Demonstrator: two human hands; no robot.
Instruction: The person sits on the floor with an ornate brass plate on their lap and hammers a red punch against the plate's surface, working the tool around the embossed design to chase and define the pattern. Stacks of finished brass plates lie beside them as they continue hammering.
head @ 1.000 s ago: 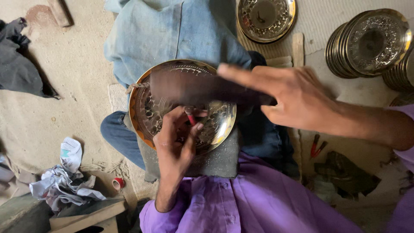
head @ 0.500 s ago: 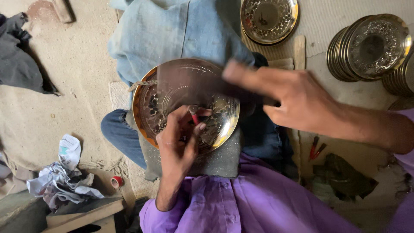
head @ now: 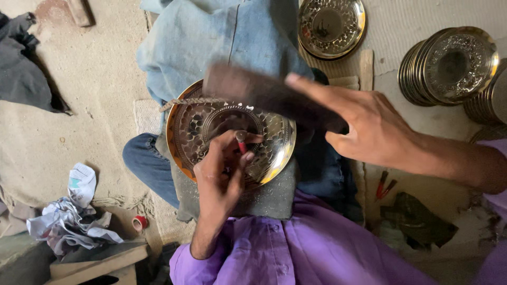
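With the brass plate point(head: 230, 134) on my lap pad, my left hand point(head: 222, 174) pinches the punch point(head: 241, 141) near its centre; my right hand point(head: 377, 129), closed on the mallet point(head: 266, 95), should strike squarely.

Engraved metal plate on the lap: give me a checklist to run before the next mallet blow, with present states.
1. Engraved metal plate seated on grey pad: ok.
2. Left hand holds red-tipped punch on the plate: ok.
3. Punch upright: cannot tell.
4. Right hand grips dark mallet: ok.
5. Mallet over the punch: ok, though blurred.
6. Left fingertips away from punch head: not ok, close.
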